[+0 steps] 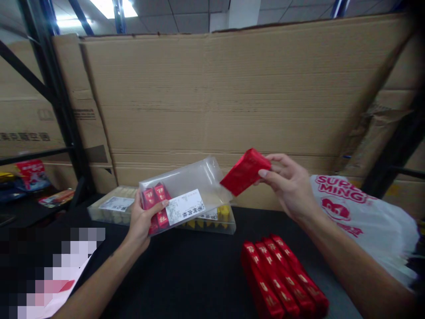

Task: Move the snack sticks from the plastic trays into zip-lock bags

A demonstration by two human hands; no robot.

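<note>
My left hand (145,217) grips a clear plastic box (189,177) by its left end, thumb over the front. Inside that end sit several small red packets (155,197), and a white printed label (186,207) is stuck on the front. The box is tilted, its right end raised. Between the thumb and fingers of my right hand (288,181) is a red foil packet (246,172), held just off the box's right end. Below my right forearm, rows of red foil packets (282,279) stand packed together on the black table.
Behind the held box lie a clear box of pale pieces (113,206) and a clear box of yellow packets (224,219). A white plastic bag (365,217) is at the right. Cardboard (232,97) walls the back; a black metal post (63,106) stands left.
</note>
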